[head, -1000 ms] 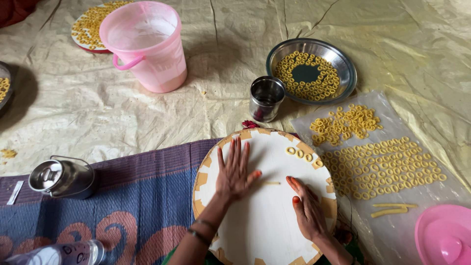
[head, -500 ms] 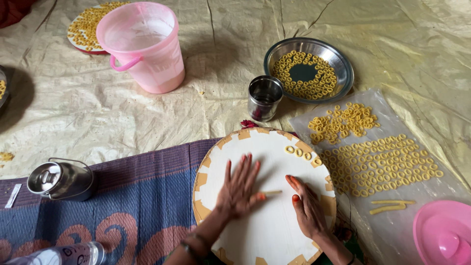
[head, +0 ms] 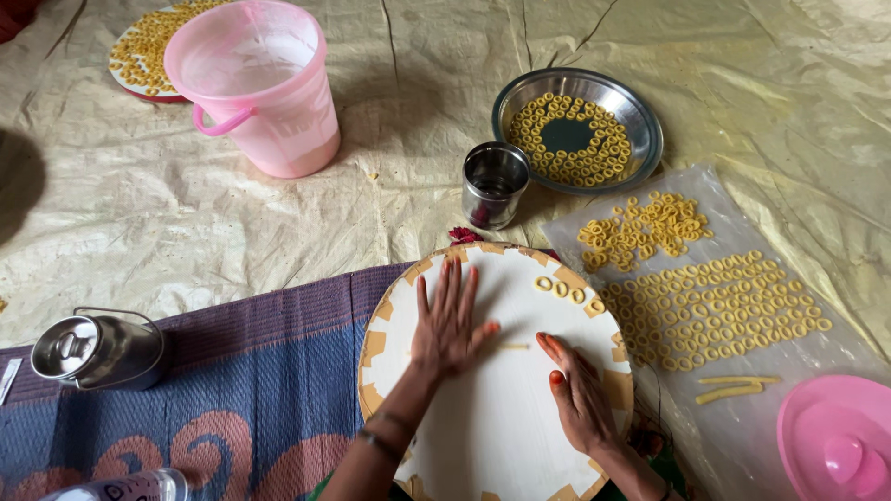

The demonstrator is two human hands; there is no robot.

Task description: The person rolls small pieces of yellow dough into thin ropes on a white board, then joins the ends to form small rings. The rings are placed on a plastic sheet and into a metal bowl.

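Two hands are resting on a round white board (head: 483, 436) with tan patches along its rim. The left hand (head: 448, 320) is lying flat, fingers spread wide, palm down, gripping nothing. The right hand (head: 580, 394) is lying flat too, fingers together and open, at the 4 o'clock side of the left. A thin strip of yellow dough (head: 513, 347) is lying on the board between the two hands, just beside the left thumb; whether the thumb is touching it cannot be told. Four small dough rings (head: 560, 289) are sitting near the board's 1 o'clock edge.

At 3 o'clock of the board, a clear plastic sheet (head: 742, 445) is carrying rows of rings (head: 719, 306), a loose heap (head: 640, 227) and two straight strips (head: 733, 388). A steel cup (head: 495, 184) is standing at 12 o'clock, and a steel plate (head: 640, 116) ringed with more pieces is lying beyond it. A pink bucket (head: 260, 88) is standing at 11 o'clock, a steel lidded can (head: 93, 351) at 9 o'clock, and a pink lid (head: 835, 441) at 3 o'clock.
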